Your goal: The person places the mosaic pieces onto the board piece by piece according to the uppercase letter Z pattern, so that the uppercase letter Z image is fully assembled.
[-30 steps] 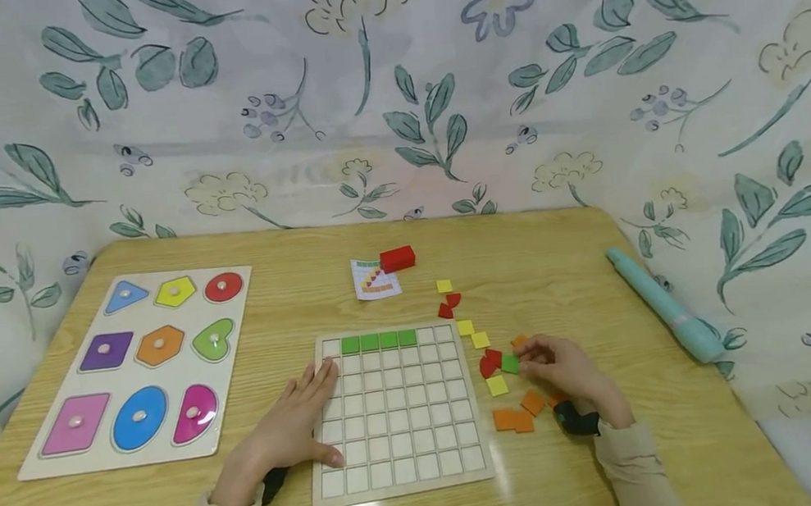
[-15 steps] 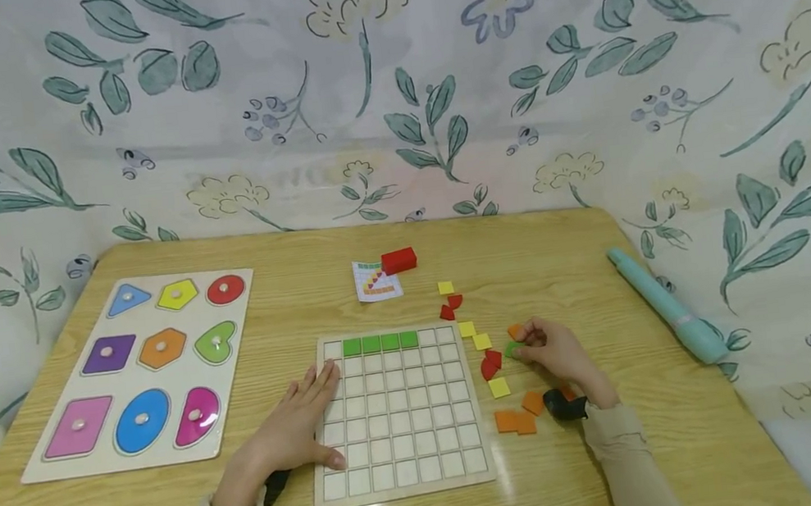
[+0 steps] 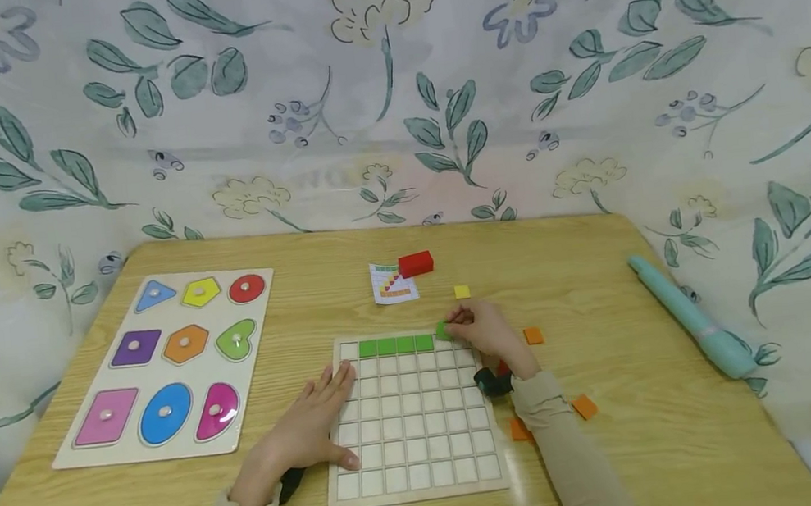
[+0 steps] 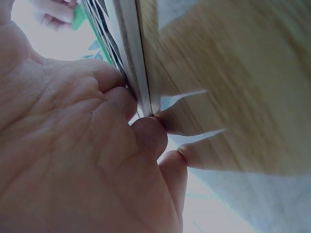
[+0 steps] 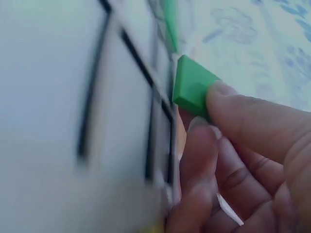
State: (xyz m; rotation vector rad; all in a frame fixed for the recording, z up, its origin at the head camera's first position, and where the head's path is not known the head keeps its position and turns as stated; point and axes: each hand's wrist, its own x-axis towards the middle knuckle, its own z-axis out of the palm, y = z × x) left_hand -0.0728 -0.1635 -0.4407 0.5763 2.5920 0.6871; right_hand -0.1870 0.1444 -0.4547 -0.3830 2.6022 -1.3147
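A wooden grid board (image 3: 403,428) lies on the table, with several green square tiles (image 3: 396,345) side by side in its far row. My left hand (image 3: 300,435) rests on the board's left edge, fingers straight and thumb spread; the left wrist view shows its fingertips against the edge. Over the far row's right part, my right hand (image 3: 488,333) pinches a green square tile (image 5: 195,86) between thumb and fingers. That tile is tilted in the right wrist view, close to the grid. In the head view, the right hand and sleeve hide most loose pieces beside the board.
Orange tiles (image 3: 584,407) and a yellow tile (image 3: 461,292) lie on the right. Behind the board, a red block (image 3: 416,264) sits on a small pattern card (image 3: 393,290). A shape puzzle board (image 3: 196,374) stands left; a teal cylindrical object (image 3: 694,317) lies far right.
My right hand has lifted the green tile from the loose pieces and carried it left and away from me to the board's far row. My left hand stays on the board; the head view has shifted slightly.
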